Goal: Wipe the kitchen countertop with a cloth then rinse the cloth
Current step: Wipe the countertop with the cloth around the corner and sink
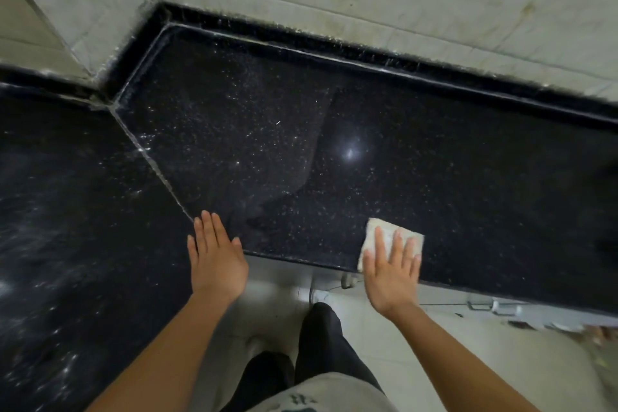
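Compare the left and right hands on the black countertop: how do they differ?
The left hand lies on bare black speckled stone countertop; the right hand presses a small pale cloth. The left hand's fingers lie together; the right hand's are spread. The left hand is by the diagonal seam, the right hand farther right. Both lie flat, palm down.

Dim, even light. A round glare spot shines just off centre toward 3 o'clock on the glossy countertop [451,184]. Wide-angle distortion bends the edges, and speckles smear into blur at 8 o'clock.
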`<state>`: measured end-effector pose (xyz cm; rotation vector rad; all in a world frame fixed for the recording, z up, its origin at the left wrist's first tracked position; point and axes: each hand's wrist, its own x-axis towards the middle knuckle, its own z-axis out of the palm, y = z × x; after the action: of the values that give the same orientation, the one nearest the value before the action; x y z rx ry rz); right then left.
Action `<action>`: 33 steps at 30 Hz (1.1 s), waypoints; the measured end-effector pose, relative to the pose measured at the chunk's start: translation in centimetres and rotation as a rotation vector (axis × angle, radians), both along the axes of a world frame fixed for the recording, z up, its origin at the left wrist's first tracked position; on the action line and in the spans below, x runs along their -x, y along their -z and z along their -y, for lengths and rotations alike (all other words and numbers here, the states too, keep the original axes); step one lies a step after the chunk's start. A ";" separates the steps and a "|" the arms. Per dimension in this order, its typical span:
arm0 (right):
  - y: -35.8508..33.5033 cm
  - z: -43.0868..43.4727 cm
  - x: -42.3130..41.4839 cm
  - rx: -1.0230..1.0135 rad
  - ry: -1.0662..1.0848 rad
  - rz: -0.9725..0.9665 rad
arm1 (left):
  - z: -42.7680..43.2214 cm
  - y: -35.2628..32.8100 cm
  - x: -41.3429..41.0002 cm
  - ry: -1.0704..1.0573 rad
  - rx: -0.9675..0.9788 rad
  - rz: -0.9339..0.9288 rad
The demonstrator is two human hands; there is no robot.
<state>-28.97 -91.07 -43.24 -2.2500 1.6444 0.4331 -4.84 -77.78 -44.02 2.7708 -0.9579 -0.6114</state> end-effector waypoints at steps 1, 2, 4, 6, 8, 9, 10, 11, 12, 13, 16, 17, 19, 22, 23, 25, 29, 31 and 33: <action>-0.1 -0.8 -1.3 -0.025 -0.055 0.023 | 0.0 0.0 0.0 0.001 0.001 -0.001; -0.2 -1.5 -2.6 -0.049 -0.118 0.046 | 0.0 -0.1 0.0 0.003 -0.001 -0.001; -0.2 -2.8 -5.6 -0.096 -0.230 0.077 | 0.0 -0.1 -0.1 0.001 0.000 -0.004; -0.2 -3.7 -8.2 -0.123 -0.329 0.075 | 0.0 0.0 0.0 0.000 0.012 0.005; -0.1 -4.2 -10.7 -0.130 -0.455 0.057 | 0.0 0.0 0.0 -0.009 0.032 0.026; 0.0 -4.3 -11.8 -0.125 -0.527 0.051 | 0.0 0.0 0.1 -0.014 0.042 0.035; 0.0 -4.1 -12.7 -0.120 -0.602 0.049 | 0.0 0.0 0.1 -0.019 0.051 0.040; 0.0 -3.8 -13.6 -0.119 -0.672 0.053 | -0.1 0.1 0.1 -0.022 0.058 0.046; 0.0 -3.3 -14.2 -0.126 -0.733 0.058 | -0.1 0.1 0.2 -0.024 0.066 0.056; 0.1 -2.7 -14.7 -0.133 -0.788 0.060 | -0.2 0.2 0.2 -0.027 0.075 0.069; 0.2 -1.0 -15.2 -0.128 -0.903 0.072 | -0.1 0.1 0.3 -0.044 0.073 0.081; 0.2 -0.7 -15.2 -0.128 -0.916 0.080 | 0.0 0.1 0.4 -0.055 0.069 0.073; 0.2 -0.4 -15.0 -0.138 -0.936 0.109 | 0.4 -0.4 0.4 -0.104 0.075 0.030; 0.7 1.0 -14.6 -0.115 -0.987 0.165 | 1.7 -1.0 0.3 -0.170 0.111 0.007; 0.9 1.8 -14.5 -0.095 -1.006 0.184 | 2.2 -1.0 0.2 -0.176 0.115 0.019; 1.0 3.7 -14.4 -0.070 -1.031 0.200 | 3.3 -0.9 0.0 -0.181 0.115 0.042; 0.4 8.0 -14.7 -0.047 -1.007 0.209 | 5.9 -0.3 -0.8 -0.202 0.098 0.022; 0.1 10.1 -15.1 -0.036 -0.986 0.172 | 7.0 -0.1 -1.2 -0.206 0.069 0.005; 0.3 12.4 -15.7 -0.030 -0.947 0.137 | 8.0 -0.1 -1.7 -0.198 0.037 -0.002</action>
<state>-13.29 -103.43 -43.49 -2.8272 0.4068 0.4781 -3.14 -85.83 -43.90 2.7850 -0.6756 -0.5593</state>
